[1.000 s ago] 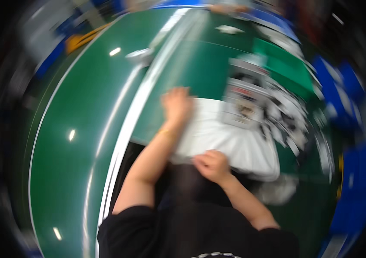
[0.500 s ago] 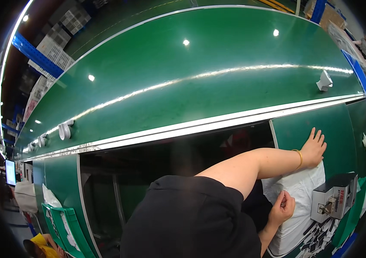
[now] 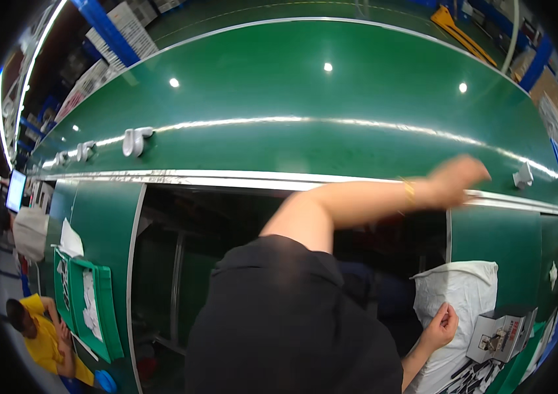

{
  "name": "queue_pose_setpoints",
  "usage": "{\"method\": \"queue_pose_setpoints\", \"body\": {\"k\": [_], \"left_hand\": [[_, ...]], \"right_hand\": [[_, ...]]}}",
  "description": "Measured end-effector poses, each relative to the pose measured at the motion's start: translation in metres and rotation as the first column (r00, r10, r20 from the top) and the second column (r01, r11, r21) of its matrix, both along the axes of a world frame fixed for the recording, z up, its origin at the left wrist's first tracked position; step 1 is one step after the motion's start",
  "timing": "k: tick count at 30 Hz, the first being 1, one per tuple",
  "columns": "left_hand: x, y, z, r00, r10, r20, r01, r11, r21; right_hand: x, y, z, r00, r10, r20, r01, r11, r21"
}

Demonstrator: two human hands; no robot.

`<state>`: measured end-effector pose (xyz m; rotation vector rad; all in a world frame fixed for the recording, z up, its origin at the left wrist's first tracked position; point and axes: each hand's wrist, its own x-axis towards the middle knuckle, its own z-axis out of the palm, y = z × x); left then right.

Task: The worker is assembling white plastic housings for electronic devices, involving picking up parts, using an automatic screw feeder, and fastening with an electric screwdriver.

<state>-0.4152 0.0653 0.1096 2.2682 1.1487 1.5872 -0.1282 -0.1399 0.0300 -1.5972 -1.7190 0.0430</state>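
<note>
My left hand point(image 3: 457, 180) is stretched out over the metal edge of the green conveyor belt point(image 3: 246, 72). Motion smears its fingers, and a gold bracelet circles the wrist. Beyond its fingertips, apart from them, a small white plastic part point(image 3: 523, 176) stands on the belt. My right hand point(image 3: 442, 326) is closed, fingertips pressed together, over a white plastic sheet or bag point(image 3: 456, 285) on the side table. Whatever it may hold is too small to see. Beside the sheet is a grey metal box-shaped device point(image 3: 503, 335), with loose black and white strips point(image 3: 476, 375) next to it.
Several white curved parts point(image 3: 136, 141) stand at the belt's left. Green crates point(image 3: 113, 322) with white pieces sit on the left side table. A co-worker in a yellow shirt point(image 3: 41, 345) is at lower left. A dark gap separates the two side tables.
My left hand has lifted off the right side table and swung up and left to the belt edge. My right hand stays closed over the white sheet. The whole view has shifted.
</note>
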Motion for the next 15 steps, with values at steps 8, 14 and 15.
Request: {"method": "queue_pose_setpoints", "body": {"k": [8, 14, 15], "left_hand": [[-0.492, -0.243, 0.013, -0.239, 0.91, -0.339, -0.965, -0.183, 0.188], [-0.592, -0.442, -0.038, -0.483, 0.717, -0.502, -0.698, -0.662, -0.274], [-0.602, -0.441, -0.058, -0.442, 0.777, -0.449, -0.67, -0.619, -0.411]], "right_hand": [[0.032, 0.004, 0.019, 0.89, -0.003, -0.457, -0.055, 0.992, -0.113], [0.008, -0.013, 0.07, 0.872, -0.059, -0.485, 0.027, 0.997, -0.074], [0.002, -0.018, 0.079, 0.881, -0.031, -0.473, 0.013, 0.999, -0.043]]}}
